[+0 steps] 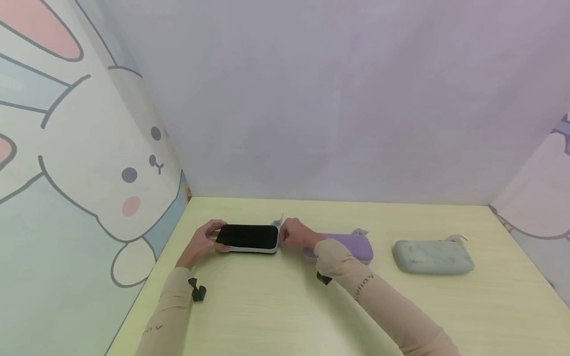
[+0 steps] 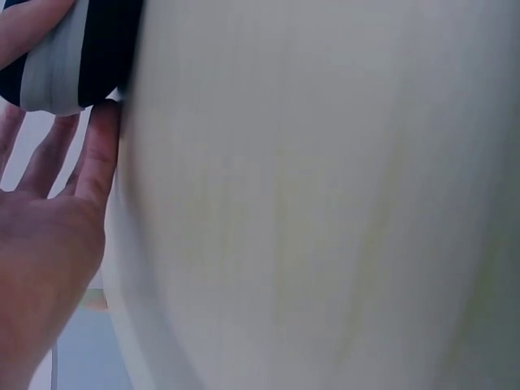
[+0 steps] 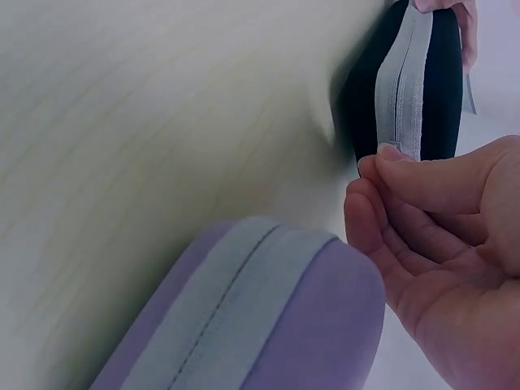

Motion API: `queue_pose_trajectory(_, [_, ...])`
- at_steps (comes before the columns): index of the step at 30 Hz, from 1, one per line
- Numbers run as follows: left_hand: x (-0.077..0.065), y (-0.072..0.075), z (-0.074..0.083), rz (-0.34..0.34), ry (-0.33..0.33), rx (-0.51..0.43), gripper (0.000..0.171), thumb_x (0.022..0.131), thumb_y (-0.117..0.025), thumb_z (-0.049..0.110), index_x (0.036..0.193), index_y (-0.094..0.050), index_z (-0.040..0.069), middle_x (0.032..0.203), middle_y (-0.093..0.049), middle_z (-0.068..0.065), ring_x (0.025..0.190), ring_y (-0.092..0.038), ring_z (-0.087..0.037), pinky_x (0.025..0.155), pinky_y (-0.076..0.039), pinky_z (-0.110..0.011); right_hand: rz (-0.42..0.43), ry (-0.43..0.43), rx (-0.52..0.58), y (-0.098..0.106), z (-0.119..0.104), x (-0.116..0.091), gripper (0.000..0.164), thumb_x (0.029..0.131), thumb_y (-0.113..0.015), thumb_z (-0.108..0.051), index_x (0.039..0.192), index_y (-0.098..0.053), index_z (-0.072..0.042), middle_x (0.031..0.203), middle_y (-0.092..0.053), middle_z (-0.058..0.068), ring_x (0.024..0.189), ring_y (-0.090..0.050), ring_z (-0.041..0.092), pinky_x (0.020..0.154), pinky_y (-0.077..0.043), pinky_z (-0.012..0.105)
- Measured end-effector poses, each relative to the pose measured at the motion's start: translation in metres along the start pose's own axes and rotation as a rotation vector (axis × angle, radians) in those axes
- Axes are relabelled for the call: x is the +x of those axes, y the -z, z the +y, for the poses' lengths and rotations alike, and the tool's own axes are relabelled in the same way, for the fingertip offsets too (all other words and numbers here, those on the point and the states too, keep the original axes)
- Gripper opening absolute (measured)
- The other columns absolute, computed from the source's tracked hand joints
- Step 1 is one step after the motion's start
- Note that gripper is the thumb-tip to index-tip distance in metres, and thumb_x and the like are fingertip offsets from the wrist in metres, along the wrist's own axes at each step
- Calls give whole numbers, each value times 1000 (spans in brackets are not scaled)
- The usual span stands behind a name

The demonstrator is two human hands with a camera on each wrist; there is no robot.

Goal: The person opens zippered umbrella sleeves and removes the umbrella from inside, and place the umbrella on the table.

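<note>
A black zip case (image 1: 249,237) with a light grey zipper band lies on the table at the left. My left hand (image 1: 208,237) grips its left end, the thumb on the near side and the fingers behind, as the left wrist view shows. At the case's right end my right hand (image 1: 296,232) pinches the zipper pull (image 3: 390,148) between thumb and forefinger. The zipper (image 3: 398,89) runs along the side as a narrow line, its band edges close together. Just under my right wrist lies a purple zip case (image 1: 352,245), partly hidden by that hand and sleeve.
A grey-green marbled case (image 1: 433,257) with a loop strap lies farther right on the pale yellow table (image 1: 258,311). A plain pale wall (image 1: 329,109) rises behind the table, and a bunny-print panel (image 1: 98,148) stands along the left edge.
</note>
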State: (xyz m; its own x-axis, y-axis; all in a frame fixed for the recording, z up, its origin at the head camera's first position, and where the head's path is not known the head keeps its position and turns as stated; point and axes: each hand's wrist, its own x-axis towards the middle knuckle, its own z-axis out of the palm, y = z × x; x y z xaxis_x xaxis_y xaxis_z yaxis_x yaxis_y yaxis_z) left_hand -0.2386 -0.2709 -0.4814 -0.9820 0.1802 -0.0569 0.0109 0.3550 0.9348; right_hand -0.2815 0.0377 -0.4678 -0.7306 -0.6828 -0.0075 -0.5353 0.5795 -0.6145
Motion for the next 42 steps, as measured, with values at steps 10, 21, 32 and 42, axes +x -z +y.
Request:
queue_pose_trajectory(10, [11,2,-24,35,4,1,75,59,-89,11,124,-52,11,131,-54,-11,118,-50,-32,99,-33,-47,-13,34,-17,-2,-9,-3,16,69,-59,13,69,-70,1,65,-64,2,57,-50,7,54,-42,19])
queue_pose_trajectory(21, [12,1,-30,41,19,5,76,58,-89,10,124,-52,12,131,-54,-10,117,-51,-31,98,-35,-46,10,24,-18,-3,-15,-11,16,71,-61,12,68,-70,0,63,-63,0,56,-49,7,53,-43,20])
queue_pose_trajectory(32, [12,1,-27,41,8,18,75,59,-88,10,124,-51,12,131,-53,-11,114,-52,-31,95,-37,-44,38,35,14,-7,-17,-14,10,72,-66,10,69,-70,1,68,-66,5,58,-52,6,56,-45,19])
queue_pose_trajectory(42, [14,3,-30,29,21,29,75,60,-88,9,125,-50,10,135,-50,-13,115,-50,-32,96,-35,-46,47,6,27,-10,-17,-17,10,73,-67,8,71,-71,-1,68,-65,2,60,-53,5,58,-46,19])
